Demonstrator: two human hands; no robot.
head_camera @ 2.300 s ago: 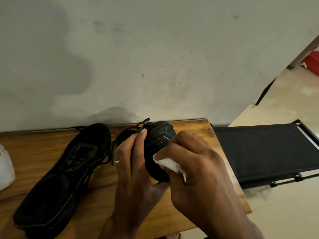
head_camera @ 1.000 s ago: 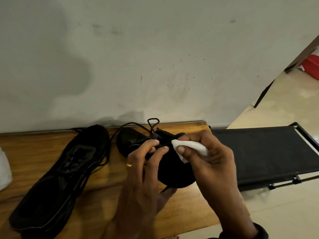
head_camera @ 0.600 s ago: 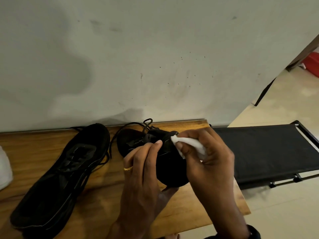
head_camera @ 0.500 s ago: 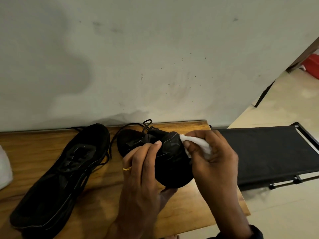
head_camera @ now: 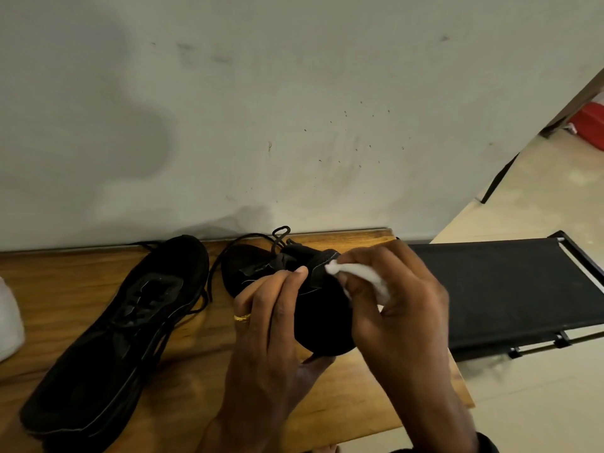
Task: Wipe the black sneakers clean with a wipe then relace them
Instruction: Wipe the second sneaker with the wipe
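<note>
Since half a second ago the right hand (head_camera: 398, 308) has slid its white wipe (head_camera: 356, 279) from the flank of the held black sneaker (head_camera: 323, 322) up to its stitched rim, fingers pinching the wad there, while the left hand (head_camera: 271, 338) curls round the shoe's other side over the wooden table (head_camera: 359, 387). The second black sneaker (head_camera: 121, 322) lies flat on the tabletop to the left, laces loose. A scuffed pale wall (head_camera: 294, 109) backs the table, and a black fabric-topped rack (head_camera: 506, 289) stands to its right on the pale tiled floor (head_camera: 539, 403).

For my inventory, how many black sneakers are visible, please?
2: the left sneaker lies on the table; the left hand holds the right sneaker.
</note>
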